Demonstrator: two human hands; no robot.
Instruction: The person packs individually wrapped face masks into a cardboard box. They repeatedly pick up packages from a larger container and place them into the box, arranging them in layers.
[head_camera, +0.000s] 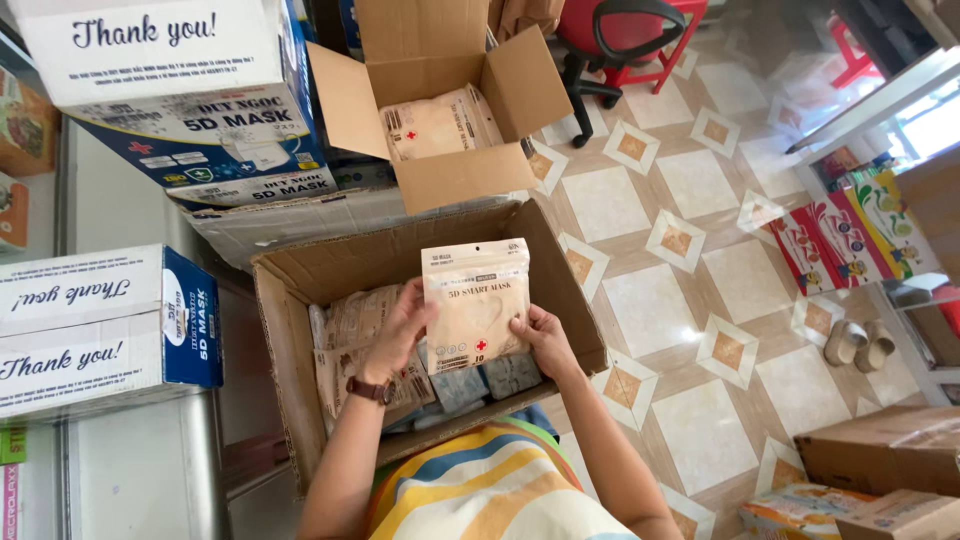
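Observation:
Both my hands hold a beige flat pack of face masks (475, 300) upright over an open cardboard box (290, 275). My left hand (403, 325), with a brown watch at the wrist, grips the pack's left edge. My right hand (540, 335) grips its lower right corner. Inside the box lie several more beige packs (355, 320) on the left and grey-blue packs (490, 380) under the held one. A second, smaller open box (450, 175) behind it holds similar beige packs (435, 125).
Blue-and-white cartons are stacked at the upper left (190, 100) and at the left (100, 330). A black and red office chair (615, 40) stands on the tiled floor (680, 300). Colourful packages (850, 235), a pair of slippers (858, 345) and brown boxes (880, 455) lie right.

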